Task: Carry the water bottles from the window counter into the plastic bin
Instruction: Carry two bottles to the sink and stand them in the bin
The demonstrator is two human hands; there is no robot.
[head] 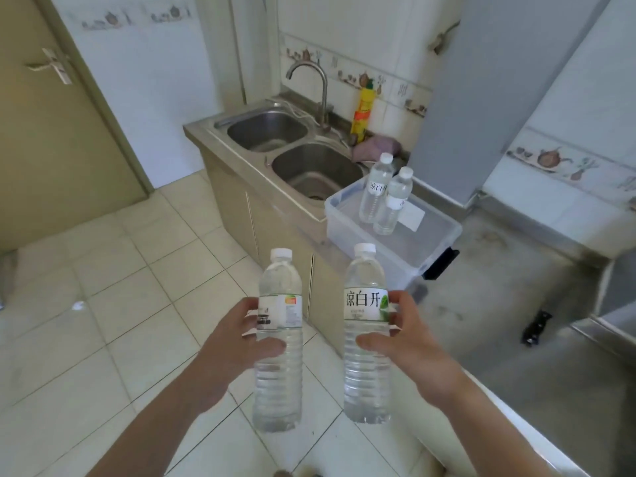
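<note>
My left hand [237, 342] grips a clear water bottle [278, 376] around its label, upright over the tiled floor. My right hand [401, 342] grips a second water bottle [366, 376] with a white printed label, also upright. Both are held in front of me, short of the clear plastic bin [409, 249] on the steel counter. Two more water bottles stand upright inside the bin, one [375, 192] behind and one [392, 204] in front. A white paper slip lies on the bin's floor.
A double steel sink [292, 149] with a tap [311, 87] lies left of the bin. A yellow detergent bottle [363, 111] and a pink cloth [377, 148] sit behind it. A grey pillar [488, 98] rises behind the bin. A door [51, 132] stands far left. A black item [537, 327] lies on the counter.
</note>
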